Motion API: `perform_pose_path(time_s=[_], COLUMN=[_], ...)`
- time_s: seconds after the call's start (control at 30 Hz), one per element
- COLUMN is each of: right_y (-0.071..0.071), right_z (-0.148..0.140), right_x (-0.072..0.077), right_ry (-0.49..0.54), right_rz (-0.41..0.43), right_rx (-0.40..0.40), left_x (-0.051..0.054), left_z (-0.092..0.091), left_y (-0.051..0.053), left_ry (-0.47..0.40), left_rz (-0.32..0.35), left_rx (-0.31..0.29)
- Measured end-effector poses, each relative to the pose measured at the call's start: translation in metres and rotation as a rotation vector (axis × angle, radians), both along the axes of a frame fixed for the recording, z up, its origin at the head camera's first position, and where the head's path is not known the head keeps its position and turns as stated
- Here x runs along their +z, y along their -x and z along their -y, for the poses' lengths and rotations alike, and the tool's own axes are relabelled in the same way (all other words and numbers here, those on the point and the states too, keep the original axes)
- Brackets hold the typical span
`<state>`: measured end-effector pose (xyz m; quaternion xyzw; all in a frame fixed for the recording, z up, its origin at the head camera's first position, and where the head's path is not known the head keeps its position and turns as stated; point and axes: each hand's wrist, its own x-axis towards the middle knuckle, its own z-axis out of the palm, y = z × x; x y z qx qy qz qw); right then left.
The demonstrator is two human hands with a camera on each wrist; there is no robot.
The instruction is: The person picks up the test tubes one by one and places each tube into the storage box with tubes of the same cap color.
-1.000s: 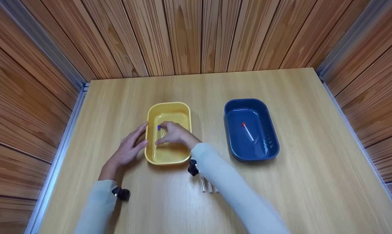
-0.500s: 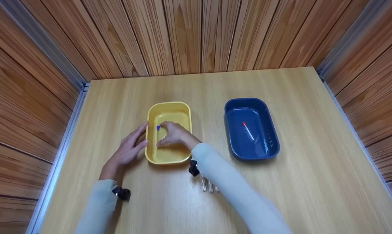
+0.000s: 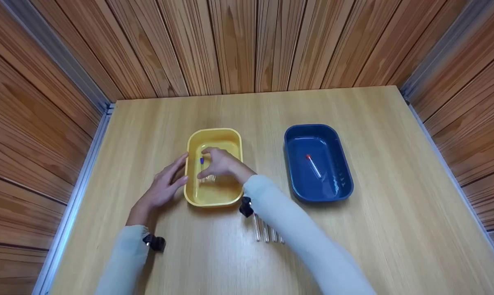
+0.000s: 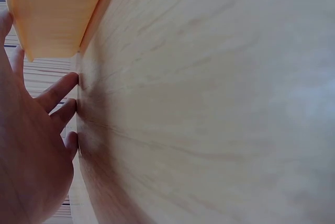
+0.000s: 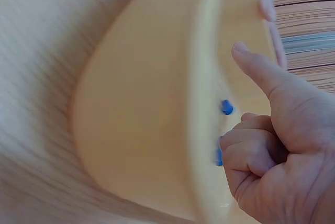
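My left hand (image 3: 161,189) rests with extended fingers against the left side of the yellow tray (image 3: 214,204). In the left wrist view, several of its fingertips touch the table below the tray's wall. Inside that tray my right hand (image 3: 222,164) hovers low, thumb and index finger spread apart and nothing between them. Beside it lies a clear test tube with a blue cap (image 3: 202,161). Two blue caps (image 5: 226,107) show in the right wrist view, where the other fingers look bent. The palm hides part of the tubes in the tray.
A dark blue tray (image 3: 291,176) stands to the right, holding a red-capped tube (image 3: 313,166). Several clear tubes (image 3: 266,232) lie on the table, partly under my right forearm. Wood-panelled walls (image 3: 230,49) enclose the table at the back and sides.
My right thumb and index finger have spread wider, coming away from the blue-capped tube, which now lies in the yellow tray. The left hand stays at the tray's side.
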<state>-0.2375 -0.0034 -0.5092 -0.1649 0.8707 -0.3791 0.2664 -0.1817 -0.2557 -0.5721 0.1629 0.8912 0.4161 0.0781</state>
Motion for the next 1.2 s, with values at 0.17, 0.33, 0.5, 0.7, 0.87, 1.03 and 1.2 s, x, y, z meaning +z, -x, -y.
perform_pose_path(time_s=[0.17,0.33,0.5,0.7,0.87,1.03,1.2], right_y=[0.005,0.004,0.000,-0.006,-0.013,-0.024,-0.036], right_z=[-0.003,-0.007,-0.012,-0.021,-0.032,-0.043,-0.054], right_x=[0.010,0.012,0.015,0.023,0.033,0.040,0.046], right_ry=[-0.009,-0.025,-0.039,-0.064,-0.077,-0.124,-0.141], right_rz=[-0.015,-0.008,-0.033,-0.107,-0.109,-0.147,-0.176], right_rx=[0.016,0.024,0.054,0.113,0.143,0.162,0.188], left_x=[0.000,-0.001,-0.002,-0.002,-0.003,-0.003,-0.001], left_z=[0.000,0.000,0.000,0.000,0.001,0.001,0.001], left_y=[0.000,0.000,0.000,0.000,0.000,0.000,0.002], left_ry=[0.003,0.011,0.001,-0.003,0.001,-0.004,-0.004], left_rz=[0.009,0.030,0.053,0.023,0.032,0.038,0.020], left_rx=[0.001,0.006,0.010,0.009,0.010,0.007,-0.001])
